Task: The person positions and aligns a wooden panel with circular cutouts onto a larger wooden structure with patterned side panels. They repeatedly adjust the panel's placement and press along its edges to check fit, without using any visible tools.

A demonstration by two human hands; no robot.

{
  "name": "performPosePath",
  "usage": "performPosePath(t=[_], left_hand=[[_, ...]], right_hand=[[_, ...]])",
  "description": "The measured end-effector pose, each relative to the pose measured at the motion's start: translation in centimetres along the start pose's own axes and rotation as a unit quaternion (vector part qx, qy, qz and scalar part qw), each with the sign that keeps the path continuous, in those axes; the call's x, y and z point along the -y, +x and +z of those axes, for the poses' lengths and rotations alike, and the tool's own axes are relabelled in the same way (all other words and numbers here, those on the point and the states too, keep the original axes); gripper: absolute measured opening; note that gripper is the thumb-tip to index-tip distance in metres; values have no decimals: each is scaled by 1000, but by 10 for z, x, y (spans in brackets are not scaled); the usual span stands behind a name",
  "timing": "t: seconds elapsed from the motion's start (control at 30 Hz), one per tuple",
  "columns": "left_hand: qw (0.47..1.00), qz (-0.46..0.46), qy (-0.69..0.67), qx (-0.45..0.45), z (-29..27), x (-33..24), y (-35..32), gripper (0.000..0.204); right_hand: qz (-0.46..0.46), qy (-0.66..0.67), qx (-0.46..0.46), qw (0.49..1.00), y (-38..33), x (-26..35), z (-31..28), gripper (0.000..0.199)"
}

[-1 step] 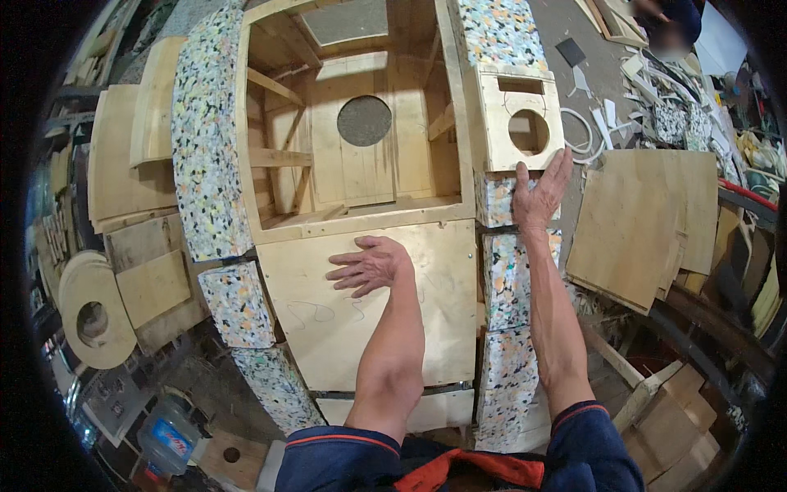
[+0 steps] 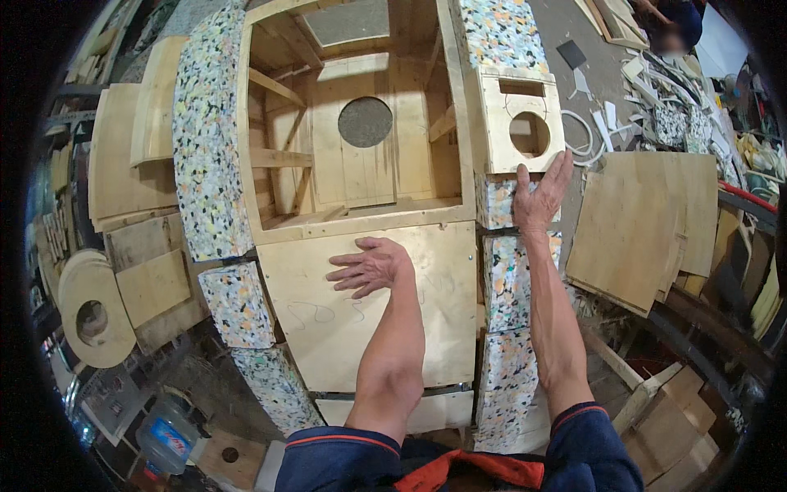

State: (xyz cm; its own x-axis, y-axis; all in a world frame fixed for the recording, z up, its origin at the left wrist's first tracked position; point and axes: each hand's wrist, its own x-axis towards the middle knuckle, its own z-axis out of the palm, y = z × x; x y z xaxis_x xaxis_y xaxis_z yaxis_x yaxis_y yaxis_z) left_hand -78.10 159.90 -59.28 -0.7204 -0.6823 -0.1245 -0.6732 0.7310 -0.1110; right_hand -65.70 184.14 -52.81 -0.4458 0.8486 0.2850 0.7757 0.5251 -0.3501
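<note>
My left hand lies flat, fingers spread, on a pale plywood panel with faint pen scribbles. That panel adjoins the near end of a large wooden frame, hollow inside with braces and a round hole in its inner board. To the right, my right hand is open, its fingertips against the near edge of a small plywood box. A rectangular slot and a round hole are cut in the box's top face. Speckled foam blocks line the left side, and more foam blocks line the right.
Plywood sheets are stacked at the right, more plywood boards at the left. A rounded wooden piece with a hole and a plastic water jug stand lower left. White scraps litter the upper right, near another person.
</note>
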Motion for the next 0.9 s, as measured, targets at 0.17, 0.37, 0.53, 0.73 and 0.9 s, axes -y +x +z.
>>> performPosePath(t=[0.17,0.37,0.53,0.73,0.9], left_hand=[[1000,7,-1,-2,6,1,1,82],[1000,10,2,-29,17,-5,1,82],[1000,-1,10,-29,16,-8,2,81],[1000,3,-9,1,10,-7,2,81],[1000,3,-8,-5,10,-7,2,82]], right_hand=[[-13,53,-17,998,6,-2,-3,90],[-43,-5,-53,998,-14,55,-14,78],[-63,264,155,950,-109,127,-3,71],[-103,178,183,961,-160,124,27,72],[-58,221,180,957,-140,127,24,67]])
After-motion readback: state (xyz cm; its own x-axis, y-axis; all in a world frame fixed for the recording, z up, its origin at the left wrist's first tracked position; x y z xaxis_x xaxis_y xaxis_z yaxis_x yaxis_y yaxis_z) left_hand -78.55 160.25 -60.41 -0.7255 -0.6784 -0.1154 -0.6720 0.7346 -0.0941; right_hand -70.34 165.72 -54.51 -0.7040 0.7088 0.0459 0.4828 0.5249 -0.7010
